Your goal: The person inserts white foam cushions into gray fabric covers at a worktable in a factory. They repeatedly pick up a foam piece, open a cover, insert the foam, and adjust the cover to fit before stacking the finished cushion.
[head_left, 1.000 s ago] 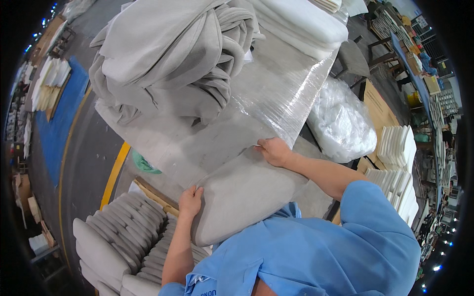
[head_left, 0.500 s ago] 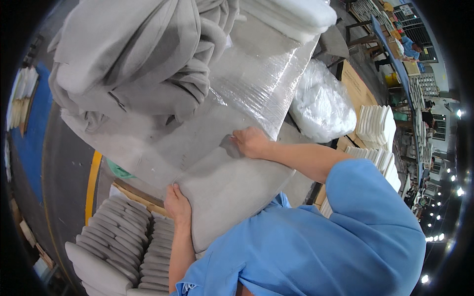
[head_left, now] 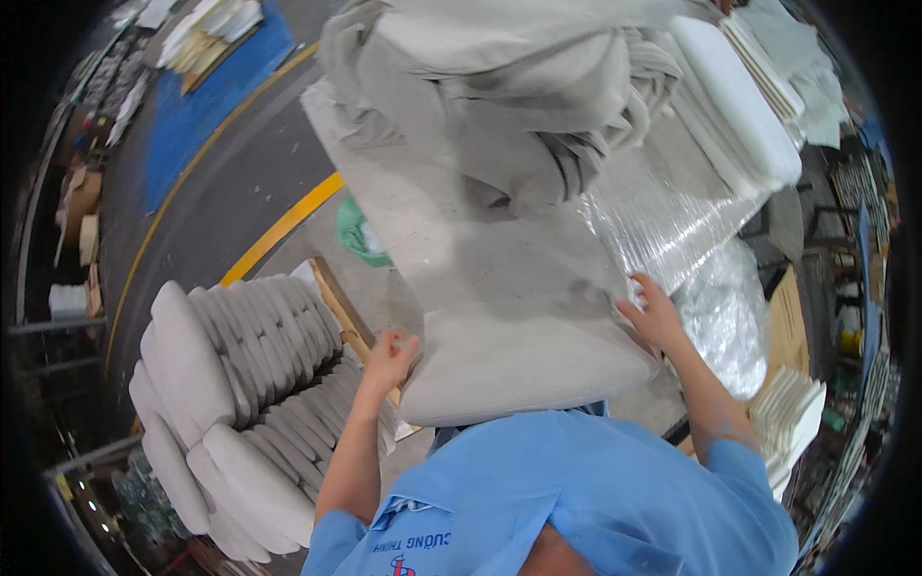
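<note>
I hold a flat grey cushion (head_left: 523,360) by its two sides on the plastic-wrapped table (head_left: 423,240). My left hand (head_left: 389,357) grips the cushion's left edge. On the right edge sits my right hand (head_left: 656,312), fingers spread over cushion and clear film. The cushion's near edge lies just above my blue shirt. A heap of grey fabric covers (head_left: 519,86) is piled on the far part of the table.
Rows of grey cushions (head_left: 240,384) stand on a wooden pallet at my left. A clear plastic bag (head_left: 730,317) and a stack of white pads (head_left: 792,422) are at my right. A long white cushion (head_left: 740,96) lies far right. A yellow floor line (head_left: 279,230) runs left.
The view has swung, so the table and cushion sit more to the right. Both hands stay on the cushion's sides; the cushion has come closer to my chest.
</note>
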{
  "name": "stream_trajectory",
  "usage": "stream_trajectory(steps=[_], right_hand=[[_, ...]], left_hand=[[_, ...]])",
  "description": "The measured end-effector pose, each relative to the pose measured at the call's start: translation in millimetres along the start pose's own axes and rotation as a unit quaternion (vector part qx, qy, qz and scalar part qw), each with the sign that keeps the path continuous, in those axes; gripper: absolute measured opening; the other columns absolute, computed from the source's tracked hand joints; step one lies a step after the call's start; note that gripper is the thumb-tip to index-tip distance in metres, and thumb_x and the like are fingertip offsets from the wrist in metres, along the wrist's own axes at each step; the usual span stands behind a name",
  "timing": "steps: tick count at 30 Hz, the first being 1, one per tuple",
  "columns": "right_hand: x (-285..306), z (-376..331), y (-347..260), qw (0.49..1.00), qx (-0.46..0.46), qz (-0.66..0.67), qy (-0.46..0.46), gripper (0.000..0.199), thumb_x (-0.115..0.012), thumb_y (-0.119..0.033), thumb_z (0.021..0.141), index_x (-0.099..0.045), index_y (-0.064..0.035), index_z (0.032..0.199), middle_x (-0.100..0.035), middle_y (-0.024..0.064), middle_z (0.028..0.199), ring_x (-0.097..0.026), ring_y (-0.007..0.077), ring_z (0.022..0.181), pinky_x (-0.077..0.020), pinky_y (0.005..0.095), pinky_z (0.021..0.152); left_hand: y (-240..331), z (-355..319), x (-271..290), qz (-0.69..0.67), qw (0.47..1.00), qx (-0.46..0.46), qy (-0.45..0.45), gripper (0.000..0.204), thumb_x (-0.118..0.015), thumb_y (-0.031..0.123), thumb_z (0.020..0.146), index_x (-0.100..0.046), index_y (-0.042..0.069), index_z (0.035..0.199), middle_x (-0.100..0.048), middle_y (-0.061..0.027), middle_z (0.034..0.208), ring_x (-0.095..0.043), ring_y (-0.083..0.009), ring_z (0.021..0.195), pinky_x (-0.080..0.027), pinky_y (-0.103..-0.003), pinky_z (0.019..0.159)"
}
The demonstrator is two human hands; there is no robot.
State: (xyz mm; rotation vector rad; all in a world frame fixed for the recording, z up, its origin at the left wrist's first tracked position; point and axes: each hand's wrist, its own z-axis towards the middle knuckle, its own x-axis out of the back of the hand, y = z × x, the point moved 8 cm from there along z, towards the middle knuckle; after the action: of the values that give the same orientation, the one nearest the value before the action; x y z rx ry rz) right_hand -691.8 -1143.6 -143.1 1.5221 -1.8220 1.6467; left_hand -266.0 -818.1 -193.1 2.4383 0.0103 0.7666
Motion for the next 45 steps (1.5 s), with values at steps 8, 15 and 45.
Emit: stream_trajectory(steps=[8, 15, 45], right_hand=[[-11, -88, 4, 0.832, -0.217, 0.495, -0.123, 0.056, -0.062, -0.03, 0.105, -0.046, -0.0103, 0.155, -0.061, 0.009, 0.14, -0.061, 0.0246, 0.125, -0.0568, 0.0431, 0.097], [199, -115, -198, 0.82, 0.141, 0.508, 0.225, 0.069, -0.063, -0.048, 0.099, -0.052, -0.0037, 0.151, -0.052, 0.0226, 0.155, -0.05, 0.0426, 0.141, -0.0443, 0.0588, 0.114], [20, -63, -183, 0.918, 0.301, -0.094, -0.241, 0.05, -0.076, -0.031, 0.091, -0.068, -0.0035, 0.131, -0.066, 0.0145, 0.14, -0.062, 0.0361, 0.128, -0.0471, 0.0471, 0.11]], left_hand=[[11, -70, -26, -0.438, 0.872, 0.005, -0.22, 0.08, -0.073, 0.049, 0.099, -0.048, -0.003, 0.155, -0.059, -0.0202, 0.147, -0.056, -0.0272, 0.138, -0.049, -0.037, 0.112], [161, -103, -48, -0.491, 0.823, -0.257, -0.128, 0.102, -0.075, 0.023, 0.1, -0.002, 0.008, 0.169, -0.052, -0.0173, 0.15, -0.062, -0.0226, 0.122, -0.05, -0.038, 0.107], [33, -114, -8, -0.247, 0.96, -0.068, -0.117, 0.06, -0.061, 0.03, 0.107, -0.048, -0.004, 0.155, -0.046, -0.0198, 0.163, -0.054, -0.0284, 0.141, -0.048, -0.036, 0.112]])
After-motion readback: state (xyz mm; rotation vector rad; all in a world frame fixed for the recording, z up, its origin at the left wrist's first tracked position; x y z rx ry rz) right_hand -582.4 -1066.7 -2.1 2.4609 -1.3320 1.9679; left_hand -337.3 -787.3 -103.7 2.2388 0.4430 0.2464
